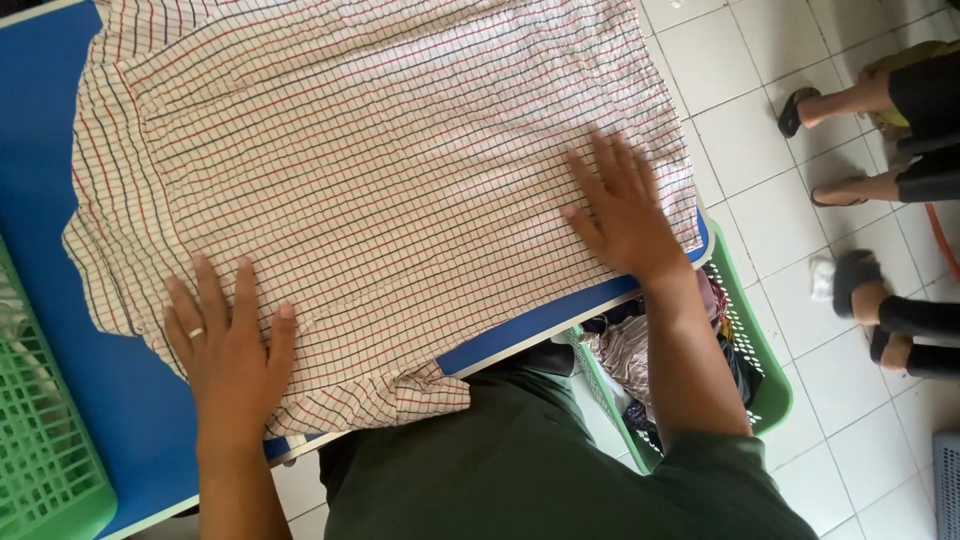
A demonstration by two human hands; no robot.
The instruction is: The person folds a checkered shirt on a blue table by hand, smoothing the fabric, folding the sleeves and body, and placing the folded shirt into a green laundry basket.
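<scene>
Nearest us, our own dark green top (560, 460) fills the bottom edge of the head view. Just above it we see our left hand (228, 345) lying flat on the checked shirt (380, 170) — fingers spread, gripping nothing, with a ring (196, 333) on one finger. Our right hand (622, 210) presses flat on the same cloth near its right edge, fingers likewise apart and palm down. That shirt, pale with red and dark lines, lies spread across the blue tabletop (60, 400), covering most of it.

Beside the tabletop on the right stands a green basket (765, 375) with crumpled clothes (630, 350) inside; another green basket (40, 440) sits at the far left. On the white tiled floor (760, 210) — off to the right — we see other people's feet in sandals (840, 100).
</scene>
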